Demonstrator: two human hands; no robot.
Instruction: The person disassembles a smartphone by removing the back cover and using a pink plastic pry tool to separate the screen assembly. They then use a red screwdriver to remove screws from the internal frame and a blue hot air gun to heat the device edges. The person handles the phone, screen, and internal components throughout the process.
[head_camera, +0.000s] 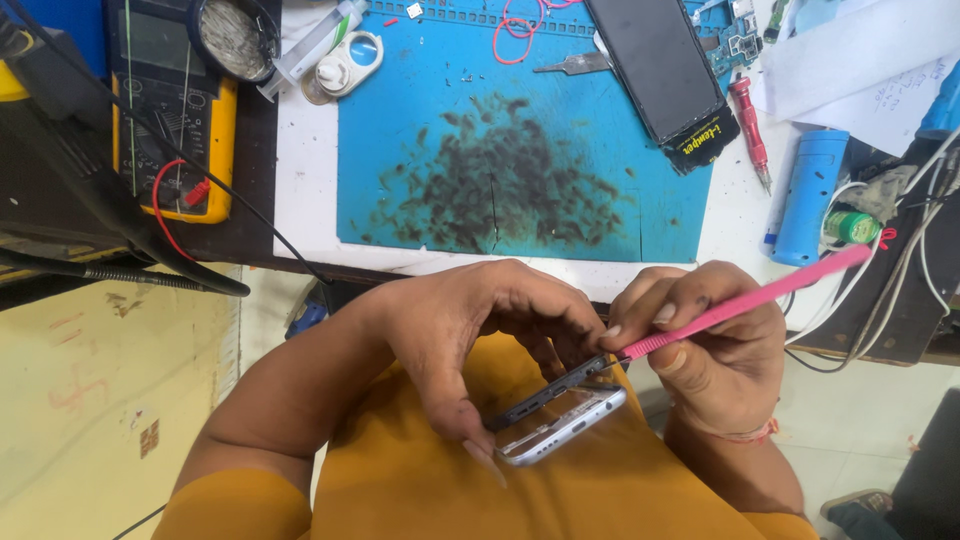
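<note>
My left hand (480, 335) grips a silver phone frame (560, 418) edge-on over my lap, thumb along its near side and fingers curled over the top. A dark inner frame piece (545, 393) stands slightly apart from the silver back. My right hand (715, 350) holds a pink brush-like tool (745, 300) like a pen, its dark tip touching the top edge of the phone frame near my left fingertips.
A stained blue work mat (520, 150) lies on the white bench (300, 190). On it sit a black phone screen (660, 65), tweezers (572, 65) and a red wire loop (518, 28). A yellow multimeter (170, 110) stands left, a red screwdriver (750, 125) and blue cylinder (808, 195) right.
</note>
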